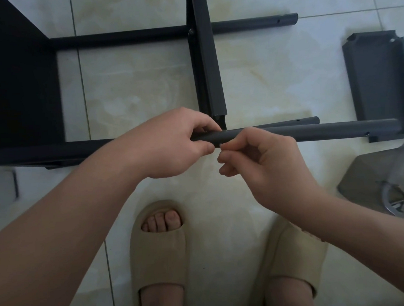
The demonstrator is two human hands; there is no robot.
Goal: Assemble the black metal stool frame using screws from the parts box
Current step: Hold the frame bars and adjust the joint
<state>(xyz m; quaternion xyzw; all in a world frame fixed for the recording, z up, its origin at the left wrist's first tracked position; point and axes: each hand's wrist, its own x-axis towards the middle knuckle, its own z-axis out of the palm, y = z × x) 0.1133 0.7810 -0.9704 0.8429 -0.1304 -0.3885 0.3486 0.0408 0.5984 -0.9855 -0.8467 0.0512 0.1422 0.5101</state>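
Note:
The black stool frame point(20, 93) lies on the tiled floor, its seat block at the left and two legs running right from it. A flat crossbar point(206, 58) is screwed to the far leg point(247, 23) and reaches down to the near one. My left hand point(172, 142) grips the near round leg point(313, 131) where the crossbar's end meets it. Just to its right, my right hand point(263, 158) pinches something small against the leg's underside; the item itself is hidden by the fingers. A second thin tube point(296, 122) shows just behind this leg.
A loose dark metal bracket point(381, 80) lies at the right. Below it sits a clear plastic parts box point(382, 179) with a metal tool inside. My two feet in beige slippers point(158, 252) stand close under the hands. A small dark piece lies at the left edge point(14, 183).

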